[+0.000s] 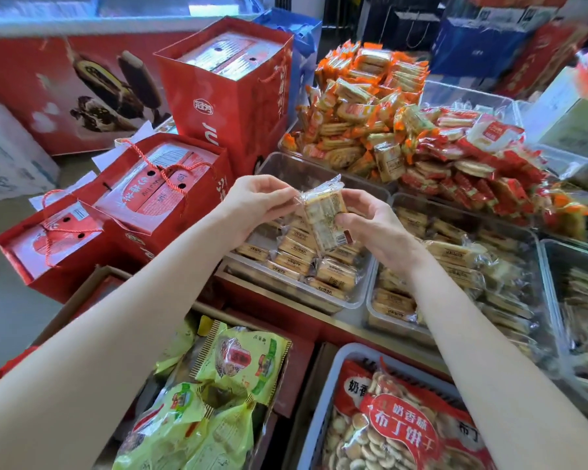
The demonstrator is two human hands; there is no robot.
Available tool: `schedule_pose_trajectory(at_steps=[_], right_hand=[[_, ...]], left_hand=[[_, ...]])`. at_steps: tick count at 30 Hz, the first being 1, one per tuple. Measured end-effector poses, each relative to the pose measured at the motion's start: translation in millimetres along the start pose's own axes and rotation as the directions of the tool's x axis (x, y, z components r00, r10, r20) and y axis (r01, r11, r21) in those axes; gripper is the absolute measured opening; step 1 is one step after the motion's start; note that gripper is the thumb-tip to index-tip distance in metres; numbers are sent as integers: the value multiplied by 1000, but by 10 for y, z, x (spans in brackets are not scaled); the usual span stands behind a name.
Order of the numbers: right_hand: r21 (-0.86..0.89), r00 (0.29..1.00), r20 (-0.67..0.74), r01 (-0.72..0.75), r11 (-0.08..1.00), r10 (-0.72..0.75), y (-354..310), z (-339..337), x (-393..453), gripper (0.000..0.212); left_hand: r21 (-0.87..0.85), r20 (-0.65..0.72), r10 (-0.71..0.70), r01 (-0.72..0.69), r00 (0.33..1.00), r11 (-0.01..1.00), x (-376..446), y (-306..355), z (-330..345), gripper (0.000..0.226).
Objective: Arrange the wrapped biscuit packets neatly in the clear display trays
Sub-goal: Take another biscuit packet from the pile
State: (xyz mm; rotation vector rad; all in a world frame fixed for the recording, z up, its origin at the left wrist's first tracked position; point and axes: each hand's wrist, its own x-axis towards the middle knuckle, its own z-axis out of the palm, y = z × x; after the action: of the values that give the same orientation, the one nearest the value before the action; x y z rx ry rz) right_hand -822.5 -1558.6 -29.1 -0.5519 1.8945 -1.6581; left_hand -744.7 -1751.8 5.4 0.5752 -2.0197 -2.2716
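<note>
Both my hands hold one clear-wrapped biscuit packet [323, 217] above a clear display tray [350, 301]. My left hand [257, 203] pinches the packet's upper left wrapper end. My right hand [370, 225] grips its lower right side. The tray below holds several similar packets laid in rows at its near end; its far end is bare. A second clear tray [375, 308] to the right is filled with the same kind of packets, loosely piled.
Heaps of orange-wrapped [360, 106] and red-wrapped [472, 171] biscuit packets fill trays behind. Red gift bags [224, 89] stand at the left. Green snack bags [224, 385] lie in a box below, and a white basket [323, 401] holds a large biscuit bag.
</note>
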Motion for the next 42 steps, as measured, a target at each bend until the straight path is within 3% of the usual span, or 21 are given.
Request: schedule_pose_trajectory(at_steps=[3, 6, 10, 16, 19, 22, 26, 29, 34, 38, 42], right_hand=[[-73, 1000, 9, 14, 997, -14, -66, -58, -25, 40], [-134, 999, 26, 29, 991, -26, -155, -77, -24, 38], [-166, 1000, 20, 11, 986, -8, -194, -85, -18, 41], [-132, 996, -59, -68, 989, 61, -172, 15, 32, 54], [32, 977, -180, -111, 993, 115, -147, 85, 61, 53], [169, 952, -266, -107, 980, 150, -173, 134, 103, 59], [246, 934, -308, -107, 963, 182, -233, 188, 144, 58], [265, 935, -296, -117, 957, 197, -260, 205, 155, 56], [287, 941, -261, -139, 948, 217, -281, 168, 147, 56], [298, 935, -263, -155, 942, 237, -263, 158, 117, 56], [223, 929, -319, -117, 968, 186, -267, 147, 87, 56]], left_hand=[[268, 92, 30, -54, 995, 962, 0, 106, 22, 10], [572, 106, 179, -208, 978, 794, 14, 134, 52, 8], [656, 32, 313, -256, 949, 710, 39, 123, 34, 11], [626, -90, 317, -194, 944, 755, 71, 69, 11, 11], [444, -149, 138, -59, 979, 894, 44, -4, 45, 25], [258, -21, -83, 86, 996, 962, -79, -137, 102, 22], [-29, 7, -111, 111, 994, 993, -146, -153, 84, 13], [-42, -33, -139, 138, 990, 990, -123, -90, 50, 8], [204, -45, -88, 95, 995, 974, -105, -59, 15, 10], [655, 53, 158, -153, 986, 739, -75, -35, 15, 10], [720, 70, 194, -184, 978, 669, -87, -47, 23, 16]])
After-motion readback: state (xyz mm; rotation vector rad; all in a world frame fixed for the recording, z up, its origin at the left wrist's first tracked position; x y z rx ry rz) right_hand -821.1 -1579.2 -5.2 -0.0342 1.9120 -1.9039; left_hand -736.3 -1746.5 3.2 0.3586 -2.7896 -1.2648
